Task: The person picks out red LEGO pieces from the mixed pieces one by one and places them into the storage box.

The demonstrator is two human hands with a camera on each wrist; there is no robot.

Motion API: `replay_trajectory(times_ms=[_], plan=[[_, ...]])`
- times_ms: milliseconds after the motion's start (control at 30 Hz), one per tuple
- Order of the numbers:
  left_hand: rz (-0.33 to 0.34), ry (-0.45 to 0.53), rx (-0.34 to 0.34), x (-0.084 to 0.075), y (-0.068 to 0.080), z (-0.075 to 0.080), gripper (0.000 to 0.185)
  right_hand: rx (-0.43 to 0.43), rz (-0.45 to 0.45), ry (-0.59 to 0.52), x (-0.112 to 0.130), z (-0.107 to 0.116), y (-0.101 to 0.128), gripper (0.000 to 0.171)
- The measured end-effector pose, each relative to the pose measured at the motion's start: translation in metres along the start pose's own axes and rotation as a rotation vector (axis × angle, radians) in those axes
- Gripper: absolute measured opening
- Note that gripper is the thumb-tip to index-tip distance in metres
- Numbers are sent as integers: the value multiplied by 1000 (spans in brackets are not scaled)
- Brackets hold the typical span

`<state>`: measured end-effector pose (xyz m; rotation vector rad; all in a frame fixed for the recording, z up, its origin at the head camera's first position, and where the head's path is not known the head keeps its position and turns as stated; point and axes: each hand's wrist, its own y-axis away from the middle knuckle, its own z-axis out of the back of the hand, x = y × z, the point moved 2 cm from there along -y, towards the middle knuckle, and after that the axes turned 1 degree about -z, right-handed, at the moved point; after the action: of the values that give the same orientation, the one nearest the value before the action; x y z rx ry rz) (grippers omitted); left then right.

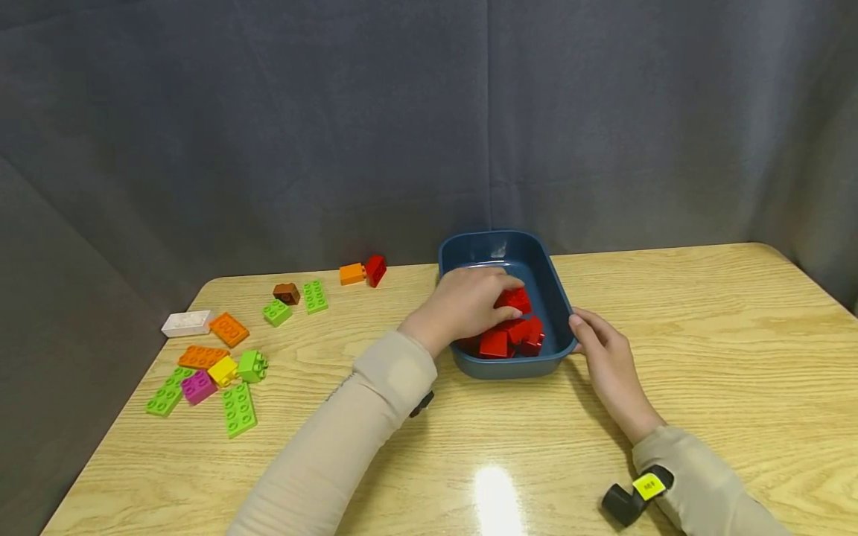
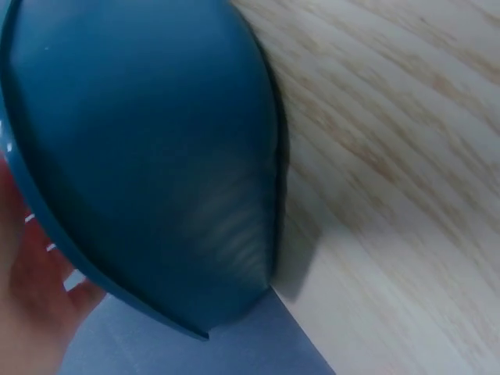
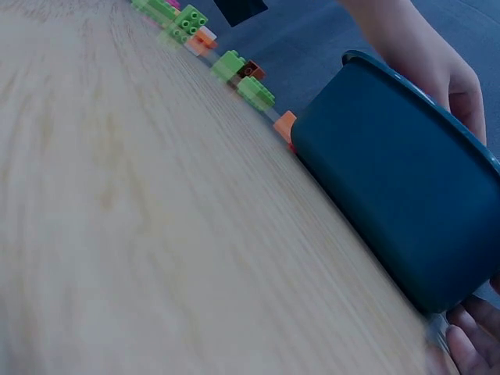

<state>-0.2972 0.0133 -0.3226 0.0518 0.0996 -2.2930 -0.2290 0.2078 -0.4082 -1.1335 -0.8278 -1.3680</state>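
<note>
A dark blue plastic bin (image 1: 499, 368) stands at the back middle of the table, with several red toy bricks (image 1: 494, 344) piled inside. My left hand (image 1: 465, 301) reaches over its left side. Thumb and fingers there grip a red brick (image 1: 516, 300) just above the pile. My right hand (image 1: 606, 365) holds the bin by its right front corner, thumb at the rim and fingers against the outside. In the left wrist view the bin wall (image 2: 156, 156) covers part of the left hand (image 2: 35, 289). The right wrist view shows right-hand fingertips (image 3: 469, 336) at the bin's lower corner.
Loose bricks lie on the left of the wooden table (image 1: 704, 335): a white brick (image 1: 188, 324), a purple brick (image 1: 199, 386), a yellow brick (image 1: 223, 370), and several green and orange ones. An orange brick (image 1: 351, 274) and a red brick (image 1: 375, 270) lie near the back edge.
</note>
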Motion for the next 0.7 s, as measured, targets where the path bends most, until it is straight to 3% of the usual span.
replay_trajectory(times_ms=[167, 300, 533, 700], plan=[[-26, 9, 30, -1, 0, -6, 49, 3, -3, 3, 0, 1, 1, 52], [-7, 18, 11, 3, -1, -7, 48, 3, -5, 17, 0, 2, 1, 53], [121, 96, -78, 29, -1, -4, 38, 0, -6, 4, 0, 1, 0, 51], [263, 133, -203, 60, 4, -2, 30, 3, -9, 0, 0, 0, 0, 51]])
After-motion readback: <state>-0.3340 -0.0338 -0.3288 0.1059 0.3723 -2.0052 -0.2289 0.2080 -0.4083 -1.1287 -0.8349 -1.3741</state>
